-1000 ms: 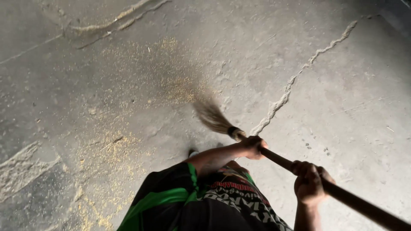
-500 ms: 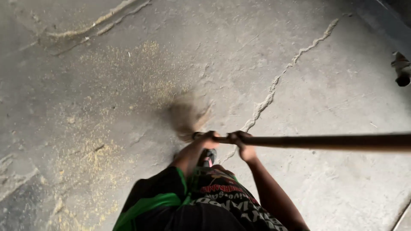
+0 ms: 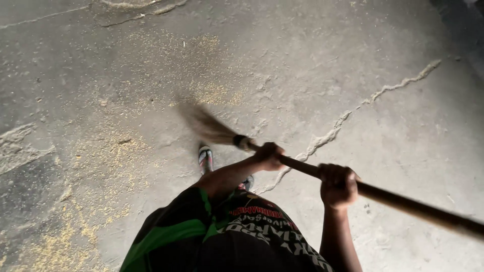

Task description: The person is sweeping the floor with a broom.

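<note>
A broom (image 3: 302, 163) is held low over the concrete floor (image 3: 126, 75), its bristles (image 3: 206, 126) blurred and its handle cut off at the right edge. The left hand (image 3: 269, 156) and right hand (image 3: 338, 185) are closed around the handle. Yellowish dust (image 3: 101, 161) is scattered on the floor.

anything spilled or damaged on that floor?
Yes. Yellowish grain-like bits lie scattered over the concrete floor, thickest at upper centre and lower left. A patched crack runs diagonally across it, with chipped patches at the left edge. Left hand and right hand both grip the broom.
</note>
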